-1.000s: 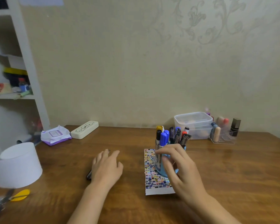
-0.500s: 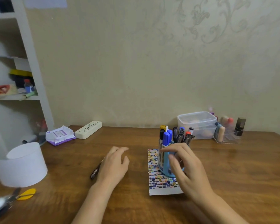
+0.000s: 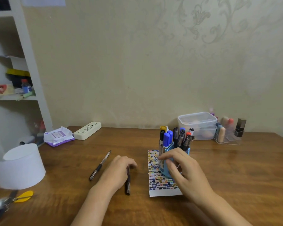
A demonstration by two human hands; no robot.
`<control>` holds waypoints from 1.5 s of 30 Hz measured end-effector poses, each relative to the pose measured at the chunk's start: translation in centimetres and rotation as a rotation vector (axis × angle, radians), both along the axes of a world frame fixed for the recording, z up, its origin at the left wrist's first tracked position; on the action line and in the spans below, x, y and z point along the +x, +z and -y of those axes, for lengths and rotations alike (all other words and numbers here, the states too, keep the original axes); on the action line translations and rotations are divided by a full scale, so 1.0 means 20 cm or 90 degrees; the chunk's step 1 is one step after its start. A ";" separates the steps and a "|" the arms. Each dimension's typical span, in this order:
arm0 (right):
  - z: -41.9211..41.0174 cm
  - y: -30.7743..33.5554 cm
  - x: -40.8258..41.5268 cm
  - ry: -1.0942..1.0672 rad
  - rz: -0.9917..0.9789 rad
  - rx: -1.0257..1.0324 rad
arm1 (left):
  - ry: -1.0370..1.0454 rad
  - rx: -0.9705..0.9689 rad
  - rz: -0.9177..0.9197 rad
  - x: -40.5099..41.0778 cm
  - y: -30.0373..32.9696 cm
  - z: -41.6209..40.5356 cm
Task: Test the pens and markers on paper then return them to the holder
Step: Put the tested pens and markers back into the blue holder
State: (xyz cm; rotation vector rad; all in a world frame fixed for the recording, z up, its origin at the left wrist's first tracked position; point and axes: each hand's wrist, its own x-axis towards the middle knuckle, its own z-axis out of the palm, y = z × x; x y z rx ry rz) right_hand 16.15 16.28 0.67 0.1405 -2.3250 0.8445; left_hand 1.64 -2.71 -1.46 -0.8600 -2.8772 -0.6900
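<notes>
Listing what I see from the head camera: item one, blue holder (image 3: 169, 168), upright on the patterned paper (image 3: 155, 175), packed with pens and markers (image 3: 166, 138) caps up; my right hand (image 3: 183, 170) curls around its near side, fingers and thumb wrapped on the wall, I judge to steady or shift it off the sheet. Item two, dark pen (image 3: 127, 183), lying on the wooden desk (image 3: 235, 176) just left of the paper, its upper end under my left hand (image 3: 119, 170), whose fingers curl over it, seemingly gripping it for testing. Item three, clear-barrelled pen (image 3: 100, 165), loose on the desk, left of that hand, apart from it, awaiting its turn or its return.
</notes>
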 end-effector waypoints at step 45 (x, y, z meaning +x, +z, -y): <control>-0.22 0.20 0.02 -0.168 -0.280 -0.106 | 0.194 -0.080 0.025 -0.11 0.00 0.30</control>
